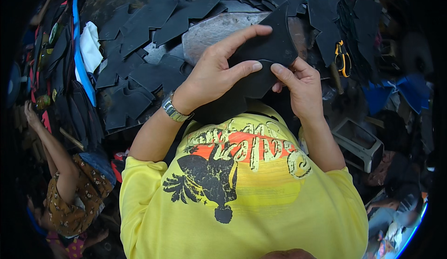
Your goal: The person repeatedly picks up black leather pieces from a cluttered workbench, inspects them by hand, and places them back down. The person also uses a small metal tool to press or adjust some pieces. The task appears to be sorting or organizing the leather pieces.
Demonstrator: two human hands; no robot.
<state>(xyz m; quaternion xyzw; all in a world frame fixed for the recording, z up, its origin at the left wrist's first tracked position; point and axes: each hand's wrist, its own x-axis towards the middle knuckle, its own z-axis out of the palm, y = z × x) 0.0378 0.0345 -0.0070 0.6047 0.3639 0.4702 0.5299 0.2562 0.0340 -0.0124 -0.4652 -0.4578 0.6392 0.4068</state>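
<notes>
A cut piece of black sheet material (270, 45) is raised in front of my chest, between both hands. My left hand (223, 66) grips it from the left, thumb and index finger lying across its face, the other fingers hidden behind. At its right edge my right hand (300, 80) pinches it, thumb on top and fingers curled underneath. A curved edge shows near the two thumbs, with more black sheet (251, 89) below it; whether this is one piece or two I cannot tell. Beneath the hands lies a worn grey slab (202, 38), partly covered.
Several black cut pieces (153, 19) are strewn over the work surface. Yellow-and-black snips (342, 59) lie at the right. A blue strip (80, 49) and white cloth (91, 47) are at the left. Another person (77, 189) sits at lower left, and a grey plastic frame (358, 142) stands lower right.
</notes>
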